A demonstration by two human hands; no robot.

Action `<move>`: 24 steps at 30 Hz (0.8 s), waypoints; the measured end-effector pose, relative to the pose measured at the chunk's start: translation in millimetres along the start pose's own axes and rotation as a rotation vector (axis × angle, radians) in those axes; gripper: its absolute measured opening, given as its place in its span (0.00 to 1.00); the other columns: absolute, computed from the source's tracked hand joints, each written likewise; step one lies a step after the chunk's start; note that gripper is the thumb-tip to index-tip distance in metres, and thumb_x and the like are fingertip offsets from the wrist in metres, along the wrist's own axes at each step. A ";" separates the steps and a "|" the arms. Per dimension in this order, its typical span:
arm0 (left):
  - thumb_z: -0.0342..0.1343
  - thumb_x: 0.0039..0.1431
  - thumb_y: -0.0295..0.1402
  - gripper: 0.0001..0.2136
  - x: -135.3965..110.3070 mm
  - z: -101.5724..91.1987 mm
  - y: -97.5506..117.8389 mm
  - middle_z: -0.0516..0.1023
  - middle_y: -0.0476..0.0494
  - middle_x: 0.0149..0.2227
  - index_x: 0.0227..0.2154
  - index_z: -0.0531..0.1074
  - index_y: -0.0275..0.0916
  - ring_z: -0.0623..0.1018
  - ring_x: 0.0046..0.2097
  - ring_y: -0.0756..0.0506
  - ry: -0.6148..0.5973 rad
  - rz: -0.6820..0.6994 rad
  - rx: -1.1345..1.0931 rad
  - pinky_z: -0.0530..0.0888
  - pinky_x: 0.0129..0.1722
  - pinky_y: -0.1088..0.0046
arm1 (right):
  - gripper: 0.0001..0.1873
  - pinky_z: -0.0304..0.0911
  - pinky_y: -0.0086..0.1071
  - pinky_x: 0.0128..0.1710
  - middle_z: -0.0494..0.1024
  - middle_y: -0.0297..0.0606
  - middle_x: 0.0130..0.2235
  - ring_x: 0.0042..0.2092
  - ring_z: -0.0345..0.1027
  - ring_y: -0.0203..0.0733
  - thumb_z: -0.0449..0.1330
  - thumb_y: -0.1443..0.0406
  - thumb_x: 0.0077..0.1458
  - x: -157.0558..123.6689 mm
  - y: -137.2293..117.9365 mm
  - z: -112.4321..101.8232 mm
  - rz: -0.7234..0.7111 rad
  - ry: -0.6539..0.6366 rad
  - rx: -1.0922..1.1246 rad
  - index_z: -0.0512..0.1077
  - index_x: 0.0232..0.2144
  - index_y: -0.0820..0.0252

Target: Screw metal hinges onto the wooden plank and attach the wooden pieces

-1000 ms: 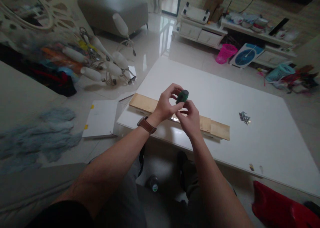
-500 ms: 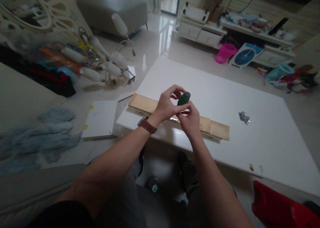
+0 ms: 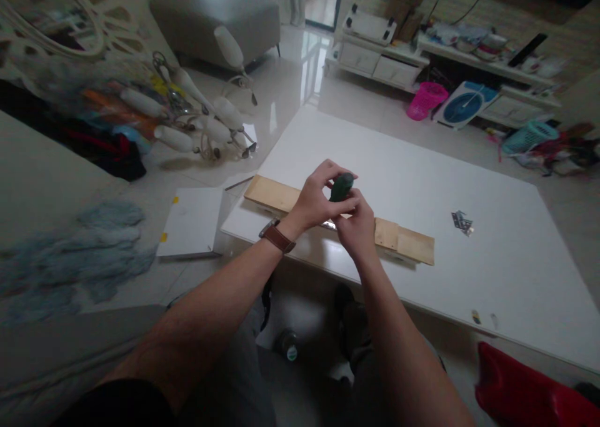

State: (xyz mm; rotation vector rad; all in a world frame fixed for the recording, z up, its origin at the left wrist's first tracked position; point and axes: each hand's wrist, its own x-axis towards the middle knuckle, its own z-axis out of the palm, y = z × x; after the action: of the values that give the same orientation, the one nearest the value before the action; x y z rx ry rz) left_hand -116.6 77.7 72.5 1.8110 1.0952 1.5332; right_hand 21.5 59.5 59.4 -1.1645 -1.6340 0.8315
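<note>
Both hands grip a green-handled tool (image 3: 341, 186) above a wooden plank (image 3: 272, 195) on the white surface (image 3: 398, 158).

The left hand (image 3: 319, 199), with a brown-strapped watch (image 3: 278, 236) at its wrist, pinches the top of the handle with curled fingertips. The right hand (image 3: 357, 227) is closed around the lower part, just over the plank's middle. The tool's tip is hidden behind the hands. Small metal pieces (image 3: 462, 222) lie on the surface at 3 o'clock from the hands, well apart. A white board (image 3: 190, 221) lies on the floor at 9 o'clock.
</note>
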 end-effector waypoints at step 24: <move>0.70 0.51 0.33 0.17 1.1 8.0 -5.8 0.79 0.48 0.40 0.42 0.73 0.41 0.79 0.42 0.47 0.085 -0.027 -0.066 0.76 0.43 0.69 | 0.09 0.74 0.39 0.38 0.78 0.34 0.38 0.39 0.74 0.43 0.66 0.62 0.51 0.3 3.8 -3.9 0.020 0.040 -0.029 0.70 0.35 0.53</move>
State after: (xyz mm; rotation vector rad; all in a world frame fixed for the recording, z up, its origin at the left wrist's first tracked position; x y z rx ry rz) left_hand -110.3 82.6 66.6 1.6942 1.0906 1.6248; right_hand 26.4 61.0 57.5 -1.2122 -1.6091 0.7941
